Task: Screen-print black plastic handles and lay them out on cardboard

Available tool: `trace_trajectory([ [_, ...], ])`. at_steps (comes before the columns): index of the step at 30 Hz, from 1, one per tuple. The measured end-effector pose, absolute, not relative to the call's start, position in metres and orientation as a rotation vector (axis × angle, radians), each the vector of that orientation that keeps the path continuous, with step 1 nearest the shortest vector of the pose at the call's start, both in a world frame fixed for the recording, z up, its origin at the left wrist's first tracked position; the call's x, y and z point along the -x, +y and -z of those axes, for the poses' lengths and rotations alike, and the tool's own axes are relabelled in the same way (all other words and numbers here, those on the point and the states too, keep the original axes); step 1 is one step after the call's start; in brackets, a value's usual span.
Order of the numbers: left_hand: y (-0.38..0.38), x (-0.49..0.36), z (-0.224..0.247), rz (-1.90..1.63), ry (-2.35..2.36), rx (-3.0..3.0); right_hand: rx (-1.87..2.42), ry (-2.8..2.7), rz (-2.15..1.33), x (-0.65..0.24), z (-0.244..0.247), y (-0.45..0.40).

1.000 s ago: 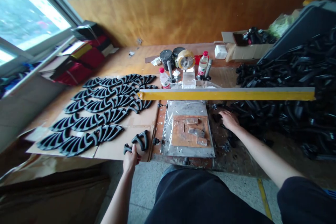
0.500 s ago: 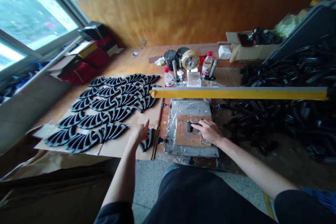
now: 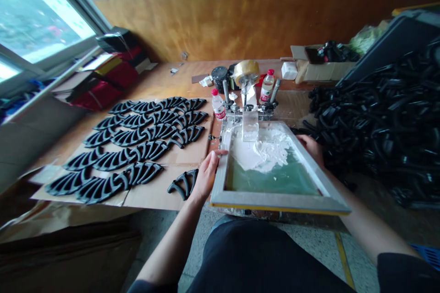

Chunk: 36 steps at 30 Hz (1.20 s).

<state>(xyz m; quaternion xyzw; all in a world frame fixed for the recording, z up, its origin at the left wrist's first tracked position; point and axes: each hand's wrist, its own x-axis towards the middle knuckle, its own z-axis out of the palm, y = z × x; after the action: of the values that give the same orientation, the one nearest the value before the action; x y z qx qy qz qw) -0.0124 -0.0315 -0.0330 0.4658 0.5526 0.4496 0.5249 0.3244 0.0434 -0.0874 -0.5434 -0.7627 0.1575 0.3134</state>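
A screen printing frame (image 3: 280,201) with a green mesh lies tilted before me, its near edge toward me. White paste (image 3: 264,151) is smeared over the far half of the mesh, and a pale block (image 3: 250,126) stands in it. My left hand (image 3: 207,171) is closed on the frame's left side, index finger over the rim. At the right side, my right hand (image 3: 311,149) grips the rim, its fingers partly hidden by the frame. The base plate and the small black part on it are covered by the frame.
Curved black handles (image 3: 117,160) lie in rows on cardboard (image 3: 147,194) at the left, a few nearer my left hand. Black parts (image 3: 378,119) are heaped at the right. Bottles (image 3: 266,87), dark tubs (image 3: 220,78) and a tape roll (image 3: 246,71) stand behind the frame.
The frame has swung down from edge-on over the base plate. My right hand has left the small black part for the frame's right side; my left has moved right onto its left side.
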Motion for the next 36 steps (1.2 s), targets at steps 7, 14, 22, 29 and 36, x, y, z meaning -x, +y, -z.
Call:
trace_trajectory([
  [7,-0.055,0.006,0.134,-0.867,1.575,-1.144,1.448,-2.136,-0.098,-0.24,0.061,0.074],
  [14,-0.05,0.006,0.146,-0.747,1.676,-1.197,1.204,-2.67,-0.258,-0.213,0.076,0.036],
  [22,-0.049,0.005,0.145,-0.759,1.679,-1.167,0.674,-2.93,-0.401,-0.242,0.06,0.018],
  [29,-0.049,0.007,0.139,-0.759,1.64,-1.114,0.758,-2.708,-0.173,-0.234,0.083,-0.001],
  [36,-0.049,0.012,0.122,-0.764,1.568,-1.121,1.041,-2.481,-0.349,-0.221,0.055,0.039],
])
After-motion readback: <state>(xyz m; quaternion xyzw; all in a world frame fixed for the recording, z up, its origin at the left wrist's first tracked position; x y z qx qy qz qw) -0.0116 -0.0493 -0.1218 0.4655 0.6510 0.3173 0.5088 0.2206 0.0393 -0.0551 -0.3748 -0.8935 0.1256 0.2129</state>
